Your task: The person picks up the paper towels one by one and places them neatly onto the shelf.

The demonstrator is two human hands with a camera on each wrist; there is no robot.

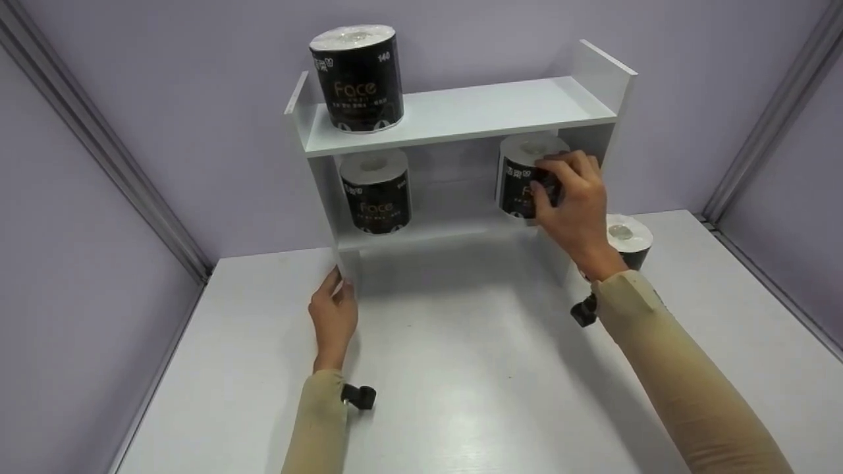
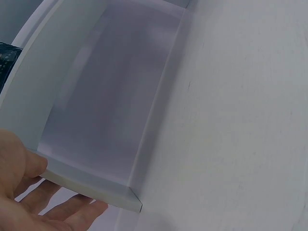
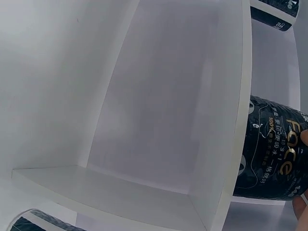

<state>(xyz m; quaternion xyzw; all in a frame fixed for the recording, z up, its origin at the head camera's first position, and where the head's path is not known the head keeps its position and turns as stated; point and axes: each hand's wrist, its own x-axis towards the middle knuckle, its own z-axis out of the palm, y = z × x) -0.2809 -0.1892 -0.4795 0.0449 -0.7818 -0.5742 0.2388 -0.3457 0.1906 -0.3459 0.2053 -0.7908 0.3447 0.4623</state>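
Black wrapper [image 1: 514, 189] and all, pinches roll [image 1: 520, 174] with fingers [image 1: 558, 168] of right hand [image 1: 574, 194] at right end of lower shelf [image 1: 453, 222], grips side panel [image 1: 325, 194] with left hand [image 1: 334, 316], seemingly placing, next needing gentle release.

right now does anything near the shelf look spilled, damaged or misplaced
Nothing looks spilled or damaged. One roll stands on the table beside the shelf, perhaps misplaced: the other three rolls are in or on it.
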